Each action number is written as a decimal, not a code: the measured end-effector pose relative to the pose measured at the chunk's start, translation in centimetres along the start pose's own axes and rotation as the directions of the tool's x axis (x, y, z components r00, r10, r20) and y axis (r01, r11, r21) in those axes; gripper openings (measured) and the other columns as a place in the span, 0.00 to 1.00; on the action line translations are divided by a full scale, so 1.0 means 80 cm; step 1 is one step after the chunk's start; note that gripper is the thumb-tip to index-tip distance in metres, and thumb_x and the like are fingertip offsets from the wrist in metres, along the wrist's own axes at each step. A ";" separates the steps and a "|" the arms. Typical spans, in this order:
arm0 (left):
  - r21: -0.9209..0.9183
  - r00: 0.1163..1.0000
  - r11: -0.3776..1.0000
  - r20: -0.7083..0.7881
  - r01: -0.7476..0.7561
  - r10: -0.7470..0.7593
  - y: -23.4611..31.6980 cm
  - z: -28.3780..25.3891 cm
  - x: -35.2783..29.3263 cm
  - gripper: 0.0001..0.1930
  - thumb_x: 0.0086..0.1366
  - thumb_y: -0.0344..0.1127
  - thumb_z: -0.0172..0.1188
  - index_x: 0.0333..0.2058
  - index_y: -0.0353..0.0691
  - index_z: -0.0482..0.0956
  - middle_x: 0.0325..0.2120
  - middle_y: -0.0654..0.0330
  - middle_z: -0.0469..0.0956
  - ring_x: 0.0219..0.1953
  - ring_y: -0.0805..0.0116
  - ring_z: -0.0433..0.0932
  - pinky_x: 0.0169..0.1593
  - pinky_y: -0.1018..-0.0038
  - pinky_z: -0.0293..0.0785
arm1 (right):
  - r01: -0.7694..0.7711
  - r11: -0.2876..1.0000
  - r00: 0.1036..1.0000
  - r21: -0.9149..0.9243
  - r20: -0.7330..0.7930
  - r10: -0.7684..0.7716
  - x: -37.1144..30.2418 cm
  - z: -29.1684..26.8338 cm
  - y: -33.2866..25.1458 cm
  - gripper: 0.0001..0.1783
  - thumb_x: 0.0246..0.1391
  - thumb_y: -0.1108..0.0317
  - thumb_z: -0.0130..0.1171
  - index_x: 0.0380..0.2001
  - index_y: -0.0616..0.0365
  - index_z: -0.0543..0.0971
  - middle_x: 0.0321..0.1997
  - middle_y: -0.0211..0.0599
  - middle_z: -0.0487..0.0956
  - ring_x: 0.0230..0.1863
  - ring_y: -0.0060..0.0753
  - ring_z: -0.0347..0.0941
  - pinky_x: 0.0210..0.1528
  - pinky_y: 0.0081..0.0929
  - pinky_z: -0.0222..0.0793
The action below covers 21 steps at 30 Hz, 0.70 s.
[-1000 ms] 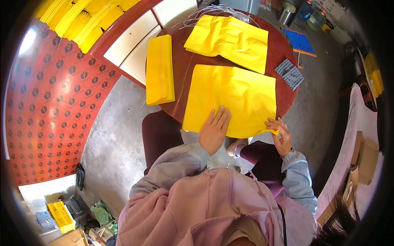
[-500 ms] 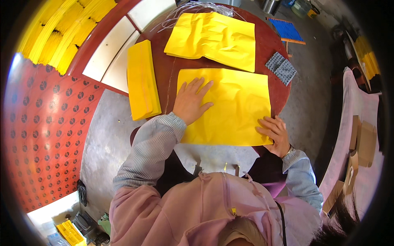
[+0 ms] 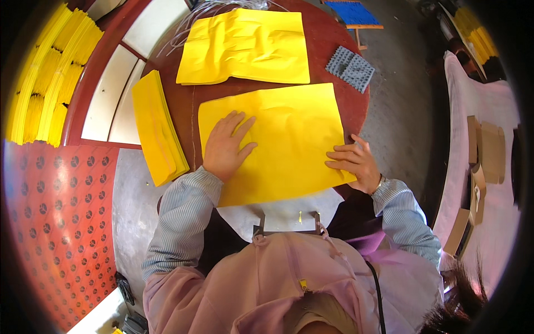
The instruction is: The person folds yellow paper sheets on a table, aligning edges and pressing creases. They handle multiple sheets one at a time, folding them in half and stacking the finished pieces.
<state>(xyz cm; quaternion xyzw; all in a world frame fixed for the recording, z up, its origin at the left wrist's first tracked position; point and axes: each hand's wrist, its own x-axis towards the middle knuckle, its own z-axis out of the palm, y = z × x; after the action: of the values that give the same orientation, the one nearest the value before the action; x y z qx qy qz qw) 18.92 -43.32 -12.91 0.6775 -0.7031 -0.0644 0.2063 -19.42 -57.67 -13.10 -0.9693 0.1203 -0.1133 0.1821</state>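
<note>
A wide yellow paper sheet (image 3: 283,139) lies on the round red table in front of me, its near edge reaching past the table's rim. My left hand (image 3: 227,147) rests flat on its left part, fingers spread and holding nothing. At the right edge, close to the near corner, my right hand (image 3: 356,165) lays its fingers over the paper. The right thumb is out of sight, apparently under the edge. Just beyond lies a stack of creased yellow paper (image 3: 245,47), with layers showing along its near edge. To the left stands a narrow folded yellow paper bundle (image 3: 158,131).
On the red table (image 3: 178,103), a grey studded pad (image 3: 350,68) sits at the right and clear plastic strips (image 3: 189,25) lie at the back. A blue-topped stool (image 3: 355,14) stands beyond. Yellow stacks (image 3: 50,78) fill the far left; cardboard boxes (image 3: 492,153) lie at right.
My view has turned, so the table and papers appear farther left and slightly rotated. Both hands keep about the same places on the sheet.
</note>
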 end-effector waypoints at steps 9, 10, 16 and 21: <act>-0.230 0.988 0.965 0.062 -0.125 0.142 -0.002 -0.029 -0.048 0.22 0.68 0.23 0.59 0.61 0.42 0.80 0.63 0.50 0.76 0.65 0.47 0.75 0.68 0.61 0.73 | 0.000 1.000 0.999 0.001 -0.047 0.000 0.004 0.002 0.001 0.25 0.58 0.55 0.71 0.58 0.43 0.85 0.60 0.25 0.84 0.64 0.35 0.76 0.76 0.63 0.53; -0.247 0.985 0.965 0.118 -0.091 0.123 -0.004 -0.033 -0.053 0.22 0.69 0.23 0.58 0.61 0.42 0.79 0.63 0.50 0.77 0.65 0.47 0.75 0.68 0.61 0.73 | 0.013 1.000 0.998 -0.004 -0.063 -0.013 0.004 0.004 0.001 0.24 0.58 0.55 0.71 0.58 0.42 0.85 0.61 0.24 0.84 0.64 0.34 0.76 0.76 0.63 0.53; -0.401 0.966 0.914 0.257 0.069 0.040 -0.020 -0.041 -0.068 0.25 0.75 0.26 0.53 0.70 0.39 0.69 0.62 0.51 0.79 0.67 0.51 0.75 0.70 0.64 0.71 | -0.019 1.000 0.997 -0.005 -0.069 0.018 0.003 0.006 0.010 0.20 0.61 0.57 0.70 0.57 0.40 0.86 0.60 0.24 0.85 0.63 0.35 0.77 0.76 0.62 0.53; -0.569 0.943 0.787 0.329 0.239 -0.048 -0.038 -0.043 -0.069 0.28 0.83 0.36 0.45 0.77 0.39 0.56 0.53 0.52 0.85 0.69 0.57 0.74 0.74 0.65 0.63 | -0.121 0.985 0.990 0.119 -0.052 0.128 0.005 0.003 0.016 0.15 0.60 0.68 0.71 0.51 0.45 0.88 0.56 0.29 0.87 0.58 0.36 0.79 0.73 0.53 0.54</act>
<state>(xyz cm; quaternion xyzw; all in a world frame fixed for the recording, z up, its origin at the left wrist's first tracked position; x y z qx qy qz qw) 23.01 -37.50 -12.02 0.6113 -0.6146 -0.4006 0.2970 -19.22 -58.84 -13.71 -0.9439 0.1792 -0.1371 0.2411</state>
